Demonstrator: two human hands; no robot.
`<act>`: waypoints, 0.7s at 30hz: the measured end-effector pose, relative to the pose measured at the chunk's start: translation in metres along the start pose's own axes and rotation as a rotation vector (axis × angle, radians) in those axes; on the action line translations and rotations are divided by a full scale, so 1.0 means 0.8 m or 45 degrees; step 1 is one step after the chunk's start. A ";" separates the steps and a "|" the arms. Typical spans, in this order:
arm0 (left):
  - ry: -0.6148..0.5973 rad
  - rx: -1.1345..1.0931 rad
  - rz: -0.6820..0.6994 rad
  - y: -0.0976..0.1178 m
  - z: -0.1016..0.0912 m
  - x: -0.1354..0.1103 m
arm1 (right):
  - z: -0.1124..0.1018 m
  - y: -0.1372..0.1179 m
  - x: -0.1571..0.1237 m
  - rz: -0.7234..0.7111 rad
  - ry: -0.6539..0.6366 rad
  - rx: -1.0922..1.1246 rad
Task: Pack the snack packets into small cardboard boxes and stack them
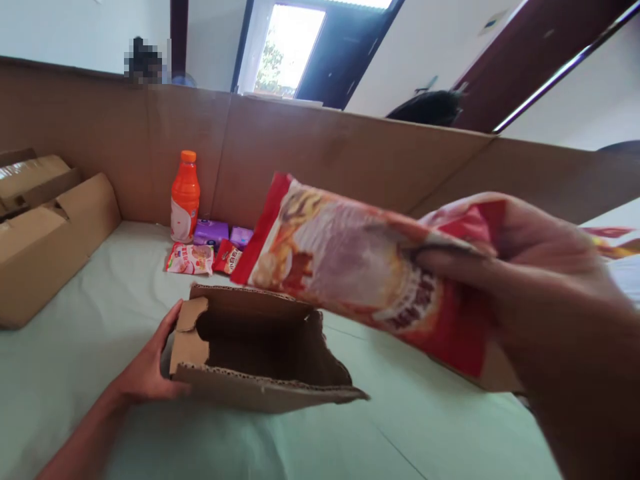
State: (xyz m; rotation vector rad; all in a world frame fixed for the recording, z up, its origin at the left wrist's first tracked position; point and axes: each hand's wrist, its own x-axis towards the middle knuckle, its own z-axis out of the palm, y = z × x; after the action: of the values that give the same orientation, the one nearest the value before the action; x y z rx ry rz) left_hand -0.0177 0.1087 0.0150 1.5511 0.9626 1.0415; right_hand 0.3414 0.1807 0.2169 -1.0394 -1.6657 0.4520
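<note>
My right hand [545,287] is closed on a large red and white snack bag [350,260], held in the air above an open cardboard box [260,393]. The bag's far end points left, over the box's opening. My left hand [150,363] grips the box's left side, thumb by a folded flap, fingers wrapped on the cardboard. The box stands on a pale green table cover [100,307].
An orange drink bottle [185,195], two purple packets [211,233] and small red and white snack packets [190,259] lie at the back. Larger cardboard boxes [45,247] sit at the left. A tall cardboard wall [350,153] rings the table.
</note>
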 end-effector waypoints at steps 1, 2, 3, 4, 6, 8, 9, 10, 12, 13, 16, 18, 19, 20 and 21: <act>-0.011 0.005 0.010 0.000 -0.001 0.000 | -0.004 -0.013 -0.007 0.019 -0.087 0.006; -0.017 0.006 0.017 0.000 -0.001 0.000 | -0.004 -0.024 -0.011 0.028 -0.201 -0.018; -0.023 0.001 0.023 -0.001 -0.002 -0.001 | -0.002 -0.034 -0.013 0.025 -0.327 -0.073; -0.024 -0.010 0.031 -0.001 -0.002 -0.001 | 0.003 -0.042 -0.014 0.007 -0.457 -0.166; -0.020 -0.018 0.044 -0.004 -0.003 -0.001 | 0.022 -0.053 -0.013 -0.025 -0.693 -0.358; -0.004 0.004 0.058 -0.006 -0.003 -0.001 | 0.048 -0.059 -0.013 -0.028 -0.882 -0.485; 0.006 0.011 0.070 -0.006 -0.003 -0.001 | 0.062 -0.059 -0.014 -0.032 -0.958 -0.518; 0.014 0.009 0.077 -0.006 -0.003 -0.002 | 0.076 -0.057 -0.016 -0.044 -1.024 -0.532; -0.020 -0.011 0.063 -0.005 -0.003 -0.003 | 0.099 -0.046 -0.022 -0.071 -1.108 -0.518; -0.036 -0.021 0.052 -0.004 -0.002 -0.003 | 0.107 -0.038 -0.026 -0.070 -1.137 -0.511; -0.030 -0.021 0.060 -0.003 -0.002 -0.004 | 0.116 -0.011 -0.042 -0.025 -1.254 -0.701; -0.005 -0.025 0.095 -0.004 -0.001 -0.003 | 0.114 0.002 -0.054 -0.045 -1.376 -0.935; -0.008 -0.016 0.103 -0.005 -0.001 -0.002 | 0.112 0.004 -0.059 -0.087 -1.419 -1.010; -0.016 0.001 0.105 -0.006 -0.001 -0.002 | 0.112 0.005 -0.064 -0.143 -1.438 -1.037; -0.021 0.019 0.106 -0.006 -0.002 -0.002 | 0.112 0.004 -0.066 -0.204 -1.434 -1.022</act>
State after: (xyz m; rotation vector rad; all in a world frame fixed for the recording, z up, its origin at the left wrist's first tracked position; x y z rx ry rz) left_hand -0.0196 0.1087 0.0106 1.6217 0.9029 1.0799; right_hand 0.2638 0.1572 0.1517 -1.2838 -3.0759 0.2490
